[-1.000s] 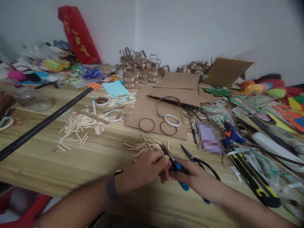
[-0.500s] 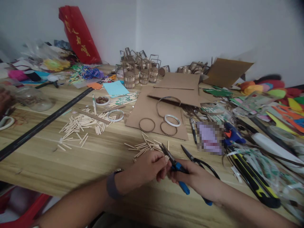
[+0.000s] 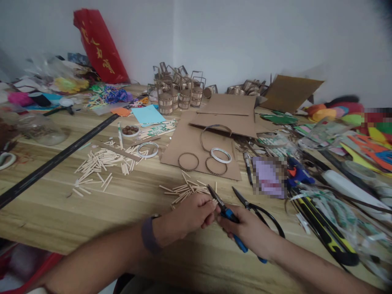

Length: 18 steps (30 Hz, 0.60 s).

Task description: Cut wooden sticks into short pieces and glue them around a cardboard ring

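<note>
My right hand point(image 3: 246, 230) grips blue-handled cutting pliers point(image 3: 226, 213), whose dark jaws point up and left. My left hand point(image 3: 191, 214) is closed in a pinch right at those jaws, its fingertips holding a small wooden stick that I can barely make out. Both hands hover just above the wooden table point(image 3: 107, 204) near its front edge. A small heap of cut wooden sticks point(image 3: 186, 188) lies just beyond my left hand. Black scissors point(image 3: 257, 210) lie on the table right behind my right hand.
A larger scatter of sticks point(image 3: 101, 163) lies to the left, beside a long black ruler point(image 3: 58, 159). Cardboard sheets point(image 3: 196, 143) with rings and a tape roll point(image 3: 221, 155) sit ahead. Small stick-built cylinders point(image 3: 177, 96) stand at the back. Tools and coloured foam crowd the right side.
Both hands have stayed together at the pliers' jaws, shifting slightly; the view has moved a little. Nothing on the table has moved.
</note>
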Each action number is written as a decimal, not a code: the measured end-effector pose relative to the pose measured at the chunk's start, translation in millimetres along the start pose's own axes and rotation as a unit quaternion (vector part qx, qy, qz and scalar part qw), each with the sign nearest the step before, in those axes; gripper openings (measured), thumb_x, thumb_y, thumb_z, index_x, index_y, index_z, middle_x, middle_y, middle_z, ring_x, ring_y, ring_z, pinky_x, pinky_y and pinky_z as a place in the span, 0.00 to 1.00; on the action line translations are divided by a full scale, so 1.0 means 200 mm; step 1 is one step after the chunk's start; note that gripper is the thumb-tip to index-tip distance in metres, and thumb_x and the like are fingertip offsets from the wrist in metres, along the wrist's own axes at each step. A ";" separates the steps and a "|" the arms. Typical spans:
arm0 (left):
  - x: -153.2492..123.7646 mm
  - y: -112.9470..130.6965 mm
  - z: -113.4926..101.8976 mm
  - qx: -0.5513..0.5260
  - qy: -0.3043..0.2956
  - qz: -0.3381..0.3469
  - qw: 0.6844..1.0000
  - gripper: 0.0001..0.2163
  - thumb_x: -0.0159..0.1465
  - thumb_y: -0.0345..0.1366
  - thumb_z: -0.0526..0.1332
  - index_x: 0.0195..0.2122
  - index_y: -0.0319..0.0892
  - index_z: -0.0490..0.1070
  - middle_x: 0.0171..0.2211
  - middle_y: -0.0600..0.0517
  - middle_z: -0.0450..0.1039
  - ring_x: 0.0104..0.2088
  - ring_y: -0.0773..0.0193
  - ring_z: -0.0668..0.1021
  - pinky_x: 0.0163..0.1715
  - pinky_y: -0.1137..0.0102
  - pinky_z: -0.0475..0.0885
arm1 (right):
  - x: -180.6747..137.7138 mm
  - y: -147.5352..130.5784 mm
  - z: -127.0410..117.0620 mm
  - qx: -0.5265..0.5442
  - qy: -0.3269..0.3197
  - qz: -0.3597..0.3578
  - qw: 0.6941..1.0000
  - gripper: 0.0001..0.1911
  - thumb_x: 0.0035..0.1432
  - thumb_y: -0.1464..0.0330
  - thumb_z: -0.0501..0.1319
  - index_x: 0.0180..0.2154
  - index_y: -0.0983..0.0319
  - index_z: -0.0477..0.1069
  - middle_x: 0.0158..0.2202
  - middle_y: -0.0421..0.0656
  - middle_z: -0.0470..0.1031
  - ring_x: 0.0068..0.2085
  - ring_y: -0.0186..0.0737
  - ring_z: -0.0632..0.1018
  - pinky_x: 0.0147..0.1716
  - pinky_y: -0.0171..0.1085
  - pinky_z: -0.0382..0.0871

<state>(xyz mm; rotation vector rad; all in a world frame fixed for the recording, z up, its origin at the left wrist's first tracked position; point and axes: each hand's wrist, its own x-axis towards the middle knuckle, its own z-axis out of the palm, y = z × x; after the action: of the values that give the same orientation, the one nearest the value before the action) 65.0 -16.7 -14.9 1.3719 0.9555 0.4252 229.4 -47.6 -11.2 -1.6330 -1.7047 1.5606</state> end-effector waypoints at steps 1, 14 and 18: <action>0.02 0.01 0.00 0.009 -0.005 0.002 1.000 0.11 0.63 0.36 0.48 0.25 0.41 0.63 0.16 0.58 0.59 0.18 0.70 0.61 0.21 0.73 0.56 | 0.00 0.01 -0.01 0.011 0.008 0.013 1.000 0.11 0.52 0.59 0.59 0.28 0.60 0.65 0.19 0.33 0.59 0.21 0.32 0.63 0.22 0.32 0.59; 0.33 0.10 0.11 -0.008 -0.103 -0.011 0.995 0.09 0.57 0.32 0.49 0.20 0.42 0.58 0.13 0.62 0.49 0.14 0.73 0.51 0.17 0.73 0.47 | -0.01 0.11 -0.16 0.222 0.030 0.136 0.965 0.24 0.45 0.54 0.65 0.20 0.59 0.53 0.14 0.29 0.53 0.15 0.25 0.56 0.15 0.29 0.50; 0.28 0.11 0.07 0.009 -0.059 0.012 0.998 0.10 0.60 0.35 0.49 0.21 0.41 0.60 0.14 0.60 0.54 0.16 0.72 0.56 0.18 0.73 0.51 | -0.01 0.08 -0.17 0.216 0.019 0.137 0.967 0.20 0.47 0.56 0.64 0.20 0.59 0.56 0.15 0.32 0.59 0.17 0.27 0.62 0.18 0.30 0.55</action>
<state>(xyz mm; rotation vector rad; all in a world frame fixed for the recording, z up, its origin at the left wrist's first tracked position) 112.8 20.9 -12.9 1.4106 0.8482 0.3510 265.6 -38.0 -11.5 -1.6956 -1.0462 1.8498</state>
